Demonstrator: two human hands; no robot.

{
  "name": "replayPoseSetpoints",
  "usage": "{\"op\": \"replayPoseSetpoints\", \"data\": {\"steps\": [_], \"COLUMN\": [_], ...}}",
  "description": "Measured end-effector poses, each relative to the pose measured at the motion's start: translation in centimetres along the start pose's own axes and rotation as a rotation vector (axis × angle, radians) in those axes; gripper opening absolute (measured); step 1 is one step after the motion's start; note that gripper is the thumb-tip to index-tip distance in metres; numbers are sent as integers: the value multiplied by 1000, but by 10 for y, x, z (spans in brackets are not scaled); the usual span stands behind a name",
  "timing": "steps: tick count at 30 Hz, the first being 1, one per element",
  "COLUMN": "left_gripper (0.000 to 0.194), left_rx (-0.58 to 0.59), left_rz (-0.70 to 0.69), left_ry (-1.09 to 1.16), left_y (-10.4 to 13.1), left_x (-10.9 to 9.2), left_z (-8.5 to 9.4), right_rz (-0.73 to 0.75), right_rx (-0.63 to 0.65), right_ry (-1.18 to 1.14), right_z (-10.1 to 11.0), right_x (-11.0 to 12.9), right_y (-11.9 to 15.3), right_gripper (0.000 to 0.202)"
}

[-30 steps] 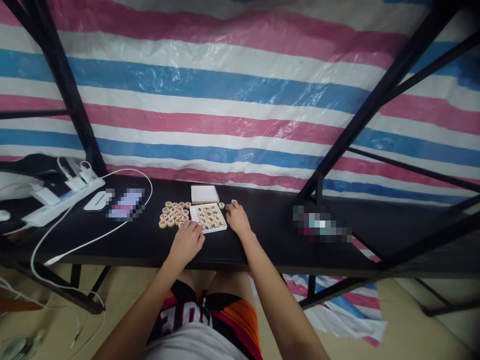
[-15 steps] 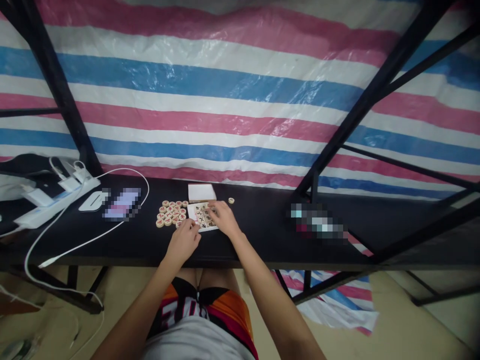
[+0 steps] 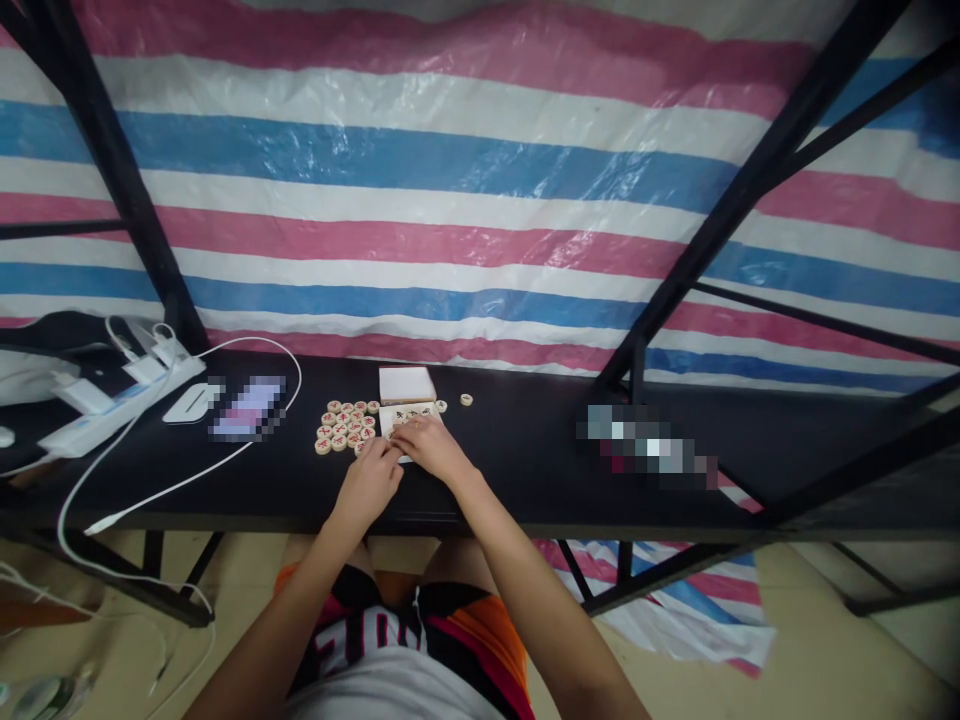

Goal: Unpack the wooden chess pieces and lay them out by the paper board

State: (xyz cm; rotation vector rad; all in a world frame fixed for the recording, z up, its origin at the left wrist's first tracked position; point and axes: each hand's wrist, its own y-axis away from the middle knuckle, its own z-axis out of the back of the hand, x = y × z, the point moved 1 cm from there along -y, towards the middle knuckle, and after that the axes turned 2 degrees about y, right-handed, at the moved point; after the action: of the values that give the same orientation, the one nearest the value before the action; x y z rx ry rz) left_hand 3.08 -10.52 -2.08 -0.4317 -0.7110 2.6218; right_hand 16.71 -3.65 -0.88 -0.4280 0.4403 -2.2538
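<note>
A shallow white box [image 3: 387, 420] on the black table holds round xiangqi pieces with black characters, a row of them showing at its back. My left hand [image 3: 370, 482] is at the box's front left corner, fingers curled together. Over the front of the box lies my right hand [image 3: 430, 446], fingers bent, its tips meeting those of my left hand; whatever is between them is hidden. Red-marked xiangqi pieces [image 3: 346, 426] stand in close rows left of the box. One loose piece [image 3: 441, 407] is by the box's right edge, and another piece [image 3: 466, 399] lies farther right.
Behind the box sits an open white lid or second box half [image 3: 406, 385]. To the left are a blurred phone [image 3: 250, 408], a white flat device [image 3: 192, 403], a power strip [image 3: 120, 405] and a looping white cable [image 3: 180, 487]. A blurred item [image 3: 646, 445] lies to the right.
My right hand has moved left and toward me, across the box to my left hand. A loose piece now shows at the box's right edge. My left hand stays nearly in place.
</note>
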Motion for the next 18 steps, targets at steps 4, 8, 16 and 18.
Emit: {"op": "replayPoseSetpoints", "data": {"steps": [4,8,16,18], "left_gripper": [17,15,17,18], "left_rx": [0,5,-12,-6], "left_rz": [-3,14,-25,-28], "left_ry": [9,20,-13,-10], "left_y": [0,1,-1,-2], "left_x": [0,0,-3,-4], "left_z": [0,0,4,5], "right_rz": [5,11,-17,-170], "right_rx": [18,7,-56,-165], "right_ry": [-3,-19,-97,-111], "right_z": [8,13,11,12], "right_x": [5,9,1,-15], "right_y": [3,6,8,11], "right_gripper": [21,23,29,33]}}
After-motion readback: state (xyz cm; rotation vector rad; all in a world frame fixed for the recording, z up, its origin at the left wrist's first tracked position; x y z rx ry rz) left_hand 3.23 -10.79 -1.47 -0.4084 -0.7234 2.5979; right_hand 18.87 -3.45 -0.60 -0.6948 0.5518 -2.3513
